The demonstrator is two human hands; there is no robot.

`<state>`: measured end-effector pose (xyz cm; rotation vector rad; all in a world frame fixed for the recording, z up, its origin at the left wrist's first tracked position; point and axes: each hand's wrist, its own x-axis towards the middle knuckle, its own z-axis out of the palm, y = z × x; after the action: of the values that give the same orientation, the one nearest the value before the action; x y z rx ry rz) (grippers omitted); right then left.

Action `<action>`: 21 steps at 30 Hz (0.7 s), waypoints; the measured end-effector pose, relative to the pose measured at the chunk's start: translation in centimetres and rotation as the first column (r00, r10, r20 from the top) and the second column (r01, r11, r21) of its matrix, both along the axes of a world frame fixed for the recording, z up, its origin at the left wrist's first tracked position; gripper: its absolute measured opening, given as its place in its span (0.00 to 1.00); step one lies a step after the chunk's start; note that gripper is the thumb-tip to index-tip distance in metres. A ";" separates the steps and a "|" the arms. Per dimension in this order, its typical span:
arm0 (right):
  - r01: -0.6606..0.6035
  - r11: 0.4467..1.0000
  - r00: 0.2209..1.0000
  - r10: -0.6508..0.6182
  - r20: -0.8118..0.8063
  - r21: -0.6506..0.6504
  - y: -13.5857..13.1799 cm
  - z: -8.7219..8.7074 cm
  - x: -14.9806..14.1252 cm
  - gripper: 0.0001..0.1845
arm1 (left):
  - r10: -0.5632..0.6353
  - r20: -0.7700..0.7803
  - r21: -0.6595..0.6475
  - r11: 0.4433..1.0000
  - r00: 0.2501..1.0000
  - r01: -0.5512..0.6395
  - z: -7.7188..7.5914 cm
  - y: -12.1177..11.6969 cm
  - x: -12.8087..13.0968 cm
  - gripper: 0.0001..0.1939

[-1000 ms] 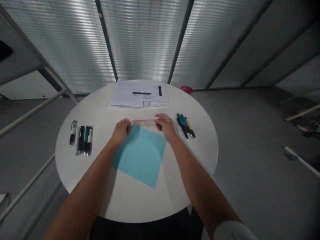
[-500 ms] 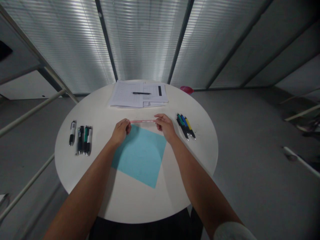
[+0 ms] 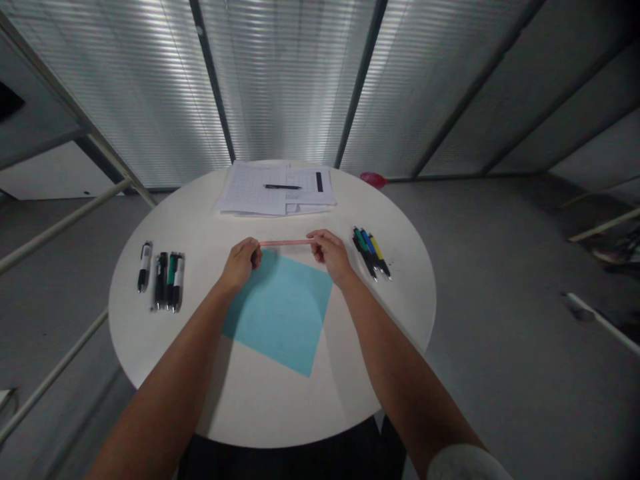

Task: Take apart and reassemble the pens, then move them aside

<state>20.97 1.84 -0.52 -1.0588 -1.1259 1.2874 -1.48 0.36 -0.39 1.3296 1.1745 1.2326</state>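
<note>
A thin pink translucent ruler lies level between my hands, just above the far corner of a square sheet of light blue paper. My left hand pinches the ruler's left end, and my right hand holds its right end. Both hands rest at the sheet's upper edges. The ruler's ends are hidden inside my fingers, so I cannot see its full length.
The round white table also holds a stack of printed papers with a black pen on top. Groups of pens lie at left and right. A red object sits beyond the rim, with pale rails at left.
My right hand has shifted slightly to the left along the ruler. The left hand and the ruler stay nearly where they were.
</note>
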 end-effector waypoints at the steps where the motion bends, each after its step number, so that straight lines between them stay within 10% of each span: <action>1: 0.001 1.000 1.000 -0.001 0.014 0.004 0.0 0.0 0.0 0.15 | 0.001 0.001 -0.002 1.000 1.000 -0.001 0.0 0.0 0.0 0.14; 21: 0.064 0.998 0.997 -0.064 -0.043 -0.003 0.2 0.0 -0.1 0.12 | 0.089 -0.114 0.023 0.996 0.989 -0.087 0.0 0.0 0.3 0.20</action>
<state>20.90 2.04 -0.50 -1.0555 -1.0513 1.2550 -1.21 0.33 -0.36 1.3900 1.3187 1.2450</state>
